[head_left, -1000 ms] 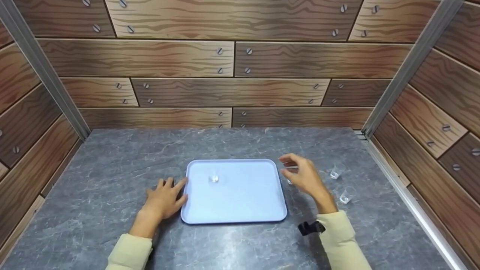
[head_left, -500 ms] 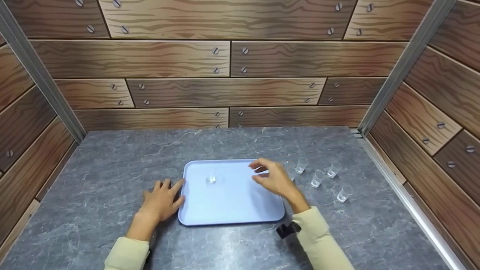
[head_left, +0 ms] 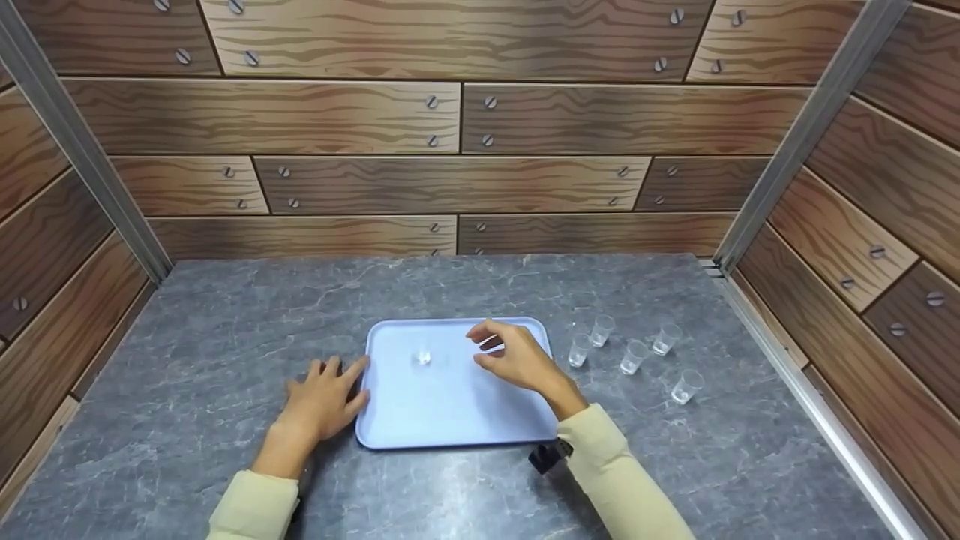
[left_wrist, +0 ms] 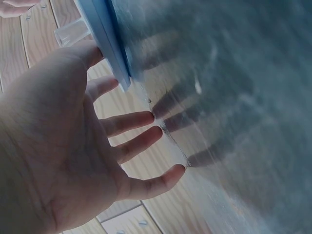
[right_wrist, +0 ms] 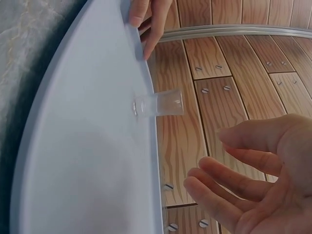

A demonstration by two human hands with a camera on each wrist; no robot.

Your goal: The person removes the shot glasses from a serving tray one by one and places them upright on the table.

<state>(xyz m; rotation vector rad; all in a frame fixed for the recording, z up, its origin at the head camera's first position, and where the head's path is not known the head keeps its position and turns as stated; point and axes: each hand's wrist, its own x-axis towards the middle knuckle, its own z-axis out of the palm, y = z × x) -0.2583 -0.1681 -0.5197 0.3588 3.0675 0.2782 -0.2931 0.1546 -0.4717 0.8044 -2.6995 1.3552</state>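
Observation:
A pale blue tray [head_left: 450, 420] lies on the grey marbled table. One small clear shot glass [head_left: 424, 357] stands upright on its left half, and the right wrist view shows this shot glass [right_wrist: 161, 103] side-on. My left hand [head_left: 319, 405] rests spread at the tray's left side, thumb and forefinger at the rim, the other fingertips down on the table. Over the tray's right half hovers my right hand [head_left: 517, 360], palm toward the glass. In the right wrist view, thumb and fingers of the right hand [right_wrist: 263, 175] are bent loosely apart with nothing between them.
Several more clear shot glasses stand upright right of the tray, among them a near one [head_left: 686, 386] and one close to the rim [head_left: 579, 350]. Wood-patterned walls [head_left: 457, 184] enclose the table's back and sides. A metal strip [head_left: 825, 420] runs along the right edge.
My right hand has moved left from beside the glasses to above the tray, uncovering the glasses behind it. The left hand keeps its place at the rim. The head view has shifted slightly.

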